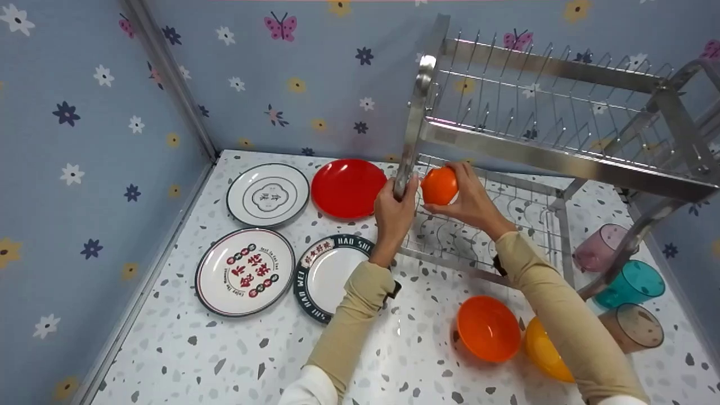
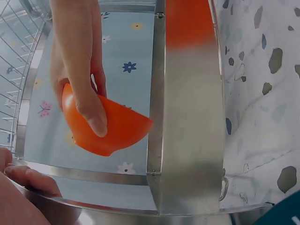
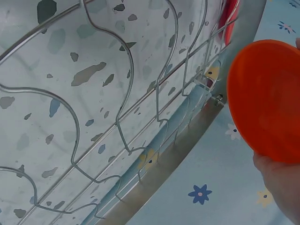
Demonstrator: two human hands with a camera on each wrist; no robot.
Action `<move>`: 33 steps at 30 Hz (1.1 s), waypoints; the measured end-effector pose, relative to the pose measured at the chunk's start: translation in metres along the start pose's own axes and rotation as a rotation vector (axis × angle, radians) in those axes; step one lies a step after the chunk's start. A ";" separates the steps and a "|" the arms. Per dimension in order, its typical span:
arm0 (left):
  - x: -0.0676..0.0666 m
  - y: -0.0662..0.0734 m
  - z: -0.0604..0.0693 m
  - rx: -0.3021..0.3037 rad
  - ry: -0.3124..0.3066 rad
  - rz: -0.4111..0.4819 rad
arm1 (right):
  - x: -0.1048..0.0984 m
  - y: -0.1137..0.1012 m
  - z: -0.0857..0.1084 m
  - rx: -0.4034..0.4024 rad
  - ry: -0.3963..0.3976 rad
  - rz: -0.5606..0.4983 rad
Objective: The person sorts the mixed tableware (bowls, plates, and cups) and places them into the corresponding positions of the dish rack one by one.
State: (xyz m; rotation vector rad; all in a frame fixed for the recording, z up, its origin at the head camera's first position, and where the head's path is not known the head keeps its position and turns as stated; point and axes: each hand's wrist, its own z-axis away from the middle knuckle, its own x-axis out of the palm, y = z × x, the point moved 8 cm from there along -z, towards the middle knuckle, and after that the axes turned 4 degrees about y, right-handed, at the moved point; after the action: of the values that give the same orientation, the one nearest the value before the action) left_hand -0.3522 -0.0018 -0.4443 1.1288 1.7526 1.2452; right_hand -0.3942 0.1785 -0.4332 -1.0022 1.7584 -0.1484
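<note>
In the head view, the right hand [image 1: 469, 199] pinches an orange bowl [image 1: 440, 186] between thumb and fingers. The bowl is tilted on its side, above the lower wire shelf [image 1: 450, 230] of a metal dish rack [image 1: 506, 149]. Thumb and fingers on the bowl [image 2: 105, 126] also show in the left wrist view; the right wrist view shows its open inside [image 3: 269, 101]. The left hand [image 1: 395, 211] grips the rack's left upright post, just left of the bowl. Part of that hand's grip [image 2: 28, 180] appears at the lower left of its wrist view.
Left of the rack lie a red plate [image 1: 349, 188] and several patterned white plates [image 1: 244, 273]. In front stand another orange bowl [image 1: 488, 329] and a yellow bowl [image 1: 548, 351], partly behind the right sleeve. Pink, teal [image 1: 630, 284] and brown cups are at the right. Patterned walls enclose the table.
</note>
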 end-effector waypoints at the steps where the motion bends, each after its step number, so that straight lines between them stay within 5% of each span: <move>1: 0.000 -0.001 -0.001 -0.008 0.007 -0.006 | 0.001 0.000 -0.001 -0.004 0.001 0.001; 17: 0.010 0.005 -0.002 0.050 0.063 -0.041 | 0.012 0.024 -0.020 0.044 -0.028 0.022; 33: 0.000 0.000 0.001 0.119 0.124 -0.054 | 0.036 0.034 -0.038 0.082 -0.119 0.068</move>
State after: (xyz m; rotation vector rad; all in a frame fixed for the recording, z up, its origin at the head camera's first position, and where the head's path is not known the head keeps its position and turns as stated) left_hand -0.3515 -0.0020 -0.4444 1.0839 1.9591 1.2143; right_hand -0.4478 0.1626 -0.4608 -0.8738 1.6627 -0.1147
